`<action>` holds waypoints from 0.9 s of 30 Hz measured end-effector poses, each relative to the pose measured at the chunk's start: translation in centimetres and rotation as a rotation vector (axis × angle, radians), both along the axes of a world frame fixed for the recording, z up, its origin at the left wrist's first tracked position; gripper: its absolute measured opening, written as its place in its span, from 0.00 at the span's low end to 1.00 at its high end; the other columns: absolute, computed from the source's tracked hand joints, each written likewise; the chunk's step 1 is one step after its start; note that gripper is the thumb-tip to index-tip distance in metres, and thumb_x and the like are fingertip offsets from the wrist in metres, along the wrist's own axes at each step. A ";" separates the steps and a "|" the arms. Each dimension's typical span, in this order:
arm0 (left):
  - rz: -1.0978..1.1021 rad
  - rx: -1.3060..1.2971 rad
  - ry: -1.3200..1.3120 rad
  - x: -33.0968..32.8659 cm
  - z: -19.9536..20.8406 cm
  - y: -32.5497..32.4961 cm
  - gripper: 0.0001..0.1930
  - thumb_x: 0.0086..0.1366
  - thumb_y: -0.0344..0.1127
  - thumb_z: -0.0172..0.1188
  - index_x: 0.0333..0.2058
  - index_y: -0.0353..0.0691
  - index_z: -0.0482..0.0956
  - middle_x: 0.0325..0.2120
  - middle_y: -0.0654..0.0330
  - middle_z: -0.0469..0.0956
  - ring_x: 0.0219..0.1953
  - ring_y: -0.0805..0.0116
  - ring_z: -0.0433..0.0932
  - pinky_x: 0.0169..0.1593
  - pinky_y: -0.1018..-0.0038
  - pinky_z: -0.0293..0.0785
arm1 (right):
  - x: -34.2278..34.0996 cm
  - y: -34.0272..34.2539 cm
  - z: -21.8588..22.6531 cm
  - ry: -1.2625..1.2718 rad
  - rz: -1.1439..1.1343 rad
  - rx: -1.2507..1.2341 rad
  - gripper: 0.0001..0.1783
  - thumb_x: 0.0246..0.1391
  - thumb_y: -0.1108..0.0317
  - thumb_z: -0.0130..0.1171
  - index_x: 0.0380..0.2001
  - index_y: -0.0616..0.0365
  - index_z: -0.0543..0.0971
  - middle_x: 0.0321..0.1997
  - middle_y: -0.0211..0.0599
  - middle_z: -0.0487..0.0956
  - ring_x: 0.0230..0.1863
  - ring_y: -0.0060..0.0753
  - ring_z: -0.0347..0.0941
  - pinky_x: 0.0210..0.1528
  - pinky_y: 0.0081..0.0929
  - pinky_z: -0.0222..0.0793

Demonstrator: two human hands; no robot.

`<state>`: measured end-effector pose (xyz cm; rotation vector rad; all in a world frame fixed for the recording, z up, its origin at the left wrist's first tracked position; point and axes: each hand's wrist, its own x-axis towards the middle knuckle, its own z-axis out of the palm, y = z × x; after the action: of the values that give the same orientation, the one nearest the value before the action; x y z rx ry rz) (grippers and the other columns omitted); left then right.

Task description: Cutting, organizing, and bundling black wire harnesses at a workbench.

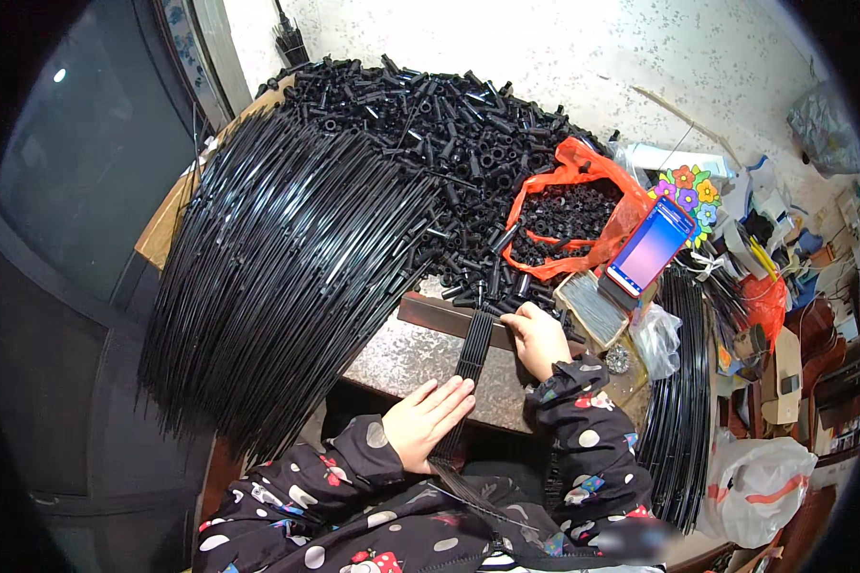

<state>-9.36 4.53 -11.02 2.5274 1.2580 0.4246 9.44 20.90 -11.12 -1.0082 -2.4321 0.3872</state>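
On the bench edge in front of me lies a flat bundle of thin black rods (475, 346), which look like umbrella ribs. My left hand (430, 422) rests flat across its near part, fingers stretched out side by side. Under the bundle's far end runs a dark bar (433, 311) fixed across the metal-topped bench (392, 361). My right hand (538, 342) is closed in a pinch by the bar's right end, just right of the bundle. What its fingertips hold, if anything, is hidden or too small to name.
A large pile of black rods (277, 258) covers the left side. Black tubular fittings (449, 115) are heaped behind. To the right are a red plastic bag (631, 191) of small black parts, a lit phone (650, 246), a tray of thin pins (592, 307) and more rods (680, 382).
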 end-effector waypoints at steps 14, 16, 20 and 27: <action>-0.003 0.035 0.010 -0.2 0.2 0.0 0.48 0.42 0.58 0.60 0.56 0.30 0.56 0.58 0.45 0.53 0.61 0.53 0.53 0.60 0.61 0.50 | -0.2 1.8 1.3 -0.164 0.187 0.080 0.07 0.42 0.73 0.52 0.28 0.56 0.76 0.26 0.38 0.68 0.31 0.43 0.69 0.32 0.34 0.66; -0.009 0.027 0.016 -0.2 0.1 0.0 0.48 0.41 0.58 0.60 0.56 0.30 0.56 0.59 0.45 0.53 0.61 0.53 0.52 0.60 0.62 0.50 | -0.4 1.8 1.0 -0.150 0.178 0.053 0.07 0.42 0.74 0.52 0.29 0.56 0.76 0.25 0.38 0.68 0.30 0.42 0.69 0.31 0.33 0.66; 0.000 0.021 0.003 -0.1 0.2 0.0 0.48 0.41 0.57 0.61 0.56 0.30 0.55 0.59 0.46 0.52 0.62 0.53 0.52 0.60 0.62 0.50 | -0.9 1.1 0.1 -0.091 0.056 0.056 0.05 0.44 0.70 0.55 0.28 0.55 0.76 0.27 0.37 0.70 0.32 0.40 0.68 0.33 0.31 0.66; -0.003 0.016 0.000 -0.5 0.1 -0.2 0.49 0.39 0.56 0.61 0.56 0.30 0.55 0.59 0.46 0.52 0.61 0.53 0.52 0.59 0.62 0.51 | 2.6 2.0 1.4 -0.148 0.163 0.335 0.09 0.38 0.70 0.55 0.28 0.53 0.75 0.30 0.33 0.72 0.34 0.39 0.67 0.36 0.34 0.63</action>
<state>-9.84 4.36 -10.93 2.5425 1.2562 0.4359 12.02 22.87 -9.70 -0.7190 -2.6053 -0.0473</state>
